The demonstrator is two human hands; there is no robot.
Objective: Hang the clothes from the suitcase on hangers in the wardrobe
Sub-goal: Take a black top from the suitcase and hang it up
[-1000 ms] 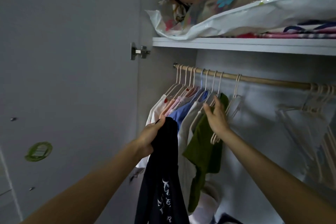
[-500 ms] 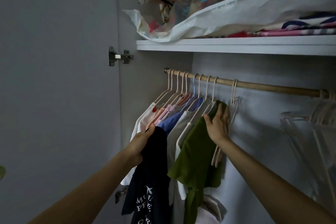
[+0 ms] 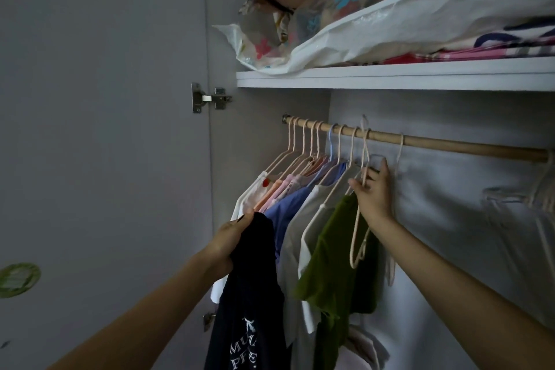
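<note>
- Left hand: fingers curled round the top of a dark navy garment, which hangs below the grip in front of the clothes on the rail; white lettering shows near its lower part.
- Right hand: raised beside the green top, fingers pinching the neck of an empty pale hanger; the hanger's hook sits at the wooden rail, its body dangling below the hand.
- Rail: a row of hangers at the left end carries white, pink, blue and green garments, packed close together.
- One more bare hanger hook sits on the rail just right of the hand.
- Further empty hangers cluster at the rail's far right.
- Shelf above the rail bears bagged bedding.
- Wardrobe door stands open at left, hinge visible.
</note>
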